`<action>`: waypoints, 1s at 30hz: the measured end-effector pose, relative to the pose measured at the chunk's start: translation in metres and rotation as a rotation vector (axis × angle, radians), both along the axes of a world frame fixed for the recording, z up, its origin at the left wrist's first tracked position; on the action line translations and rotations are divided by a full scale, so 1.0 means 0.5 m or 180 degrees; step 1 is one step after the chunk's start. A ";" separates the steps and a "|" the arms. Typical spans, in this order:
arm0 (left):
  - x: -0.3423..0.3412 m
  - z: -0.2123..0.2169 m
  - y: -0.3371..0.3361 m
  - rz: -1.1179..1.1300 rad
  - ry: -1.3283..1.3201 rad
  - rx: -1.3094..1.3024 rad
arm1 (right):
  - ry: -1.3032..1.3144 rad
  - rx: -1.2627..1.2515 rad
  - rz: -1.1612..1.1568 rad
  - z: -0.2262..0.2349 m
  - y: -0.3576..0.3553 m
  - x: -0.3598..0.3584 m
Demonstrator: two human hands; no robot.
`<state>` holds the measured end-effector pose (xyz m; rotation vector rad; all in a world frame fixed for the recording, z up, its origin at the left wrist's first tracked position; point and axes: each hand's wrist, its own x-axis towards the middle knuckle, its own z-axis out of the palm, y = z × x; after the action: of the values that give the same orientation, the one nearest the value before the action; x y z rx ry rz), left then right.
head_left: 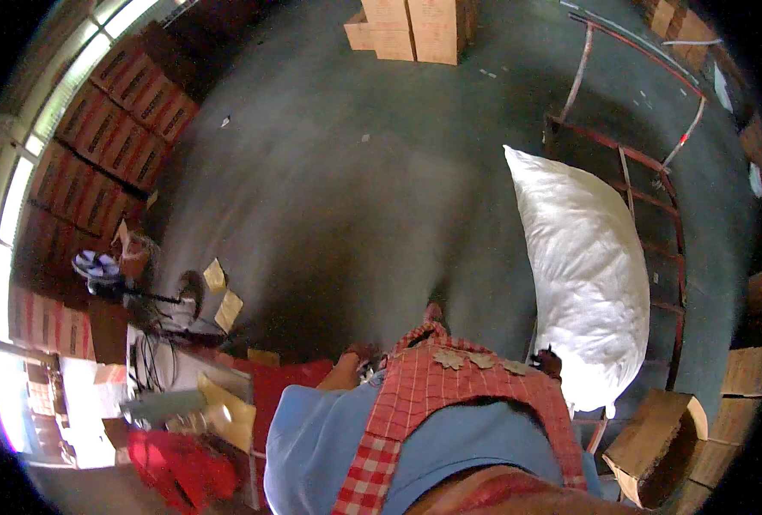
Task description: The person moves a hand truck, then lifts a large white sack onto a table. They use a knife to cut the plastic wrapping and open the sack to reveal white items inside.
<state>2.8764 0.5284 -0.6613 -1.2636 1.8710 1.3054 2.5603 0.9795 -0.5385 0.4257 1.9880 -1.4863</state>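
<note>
the right hand (550, 361) grips the lower edge of a big white sack (582, 275) at the person's right side; the left hand (359, 354) hangs by the hip, its grip unclear. the sack leans against a red metal cart (655, 197), with stacked cardboard boxes (415, 30) far across the floor.

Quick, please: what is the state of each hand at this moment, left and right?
Left hand: mostly hidden behind the body; cannot be told.
Right hand: at the lower edge of the white sack, apparently gripping it.
</note>
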 end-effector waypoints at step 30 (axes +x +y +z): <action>-1.543 0.235 -0.816 -0.3191 -0.0110 -0.0431 | 0.0152 -0.0055 -0.1492 -0.058 -0.600 -0.937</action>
<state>2.1049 0.1205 -0.5438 -0.2521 2.1243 0.6028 2.0918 0.6795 -0.5676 0.9045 1.9972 -1.8018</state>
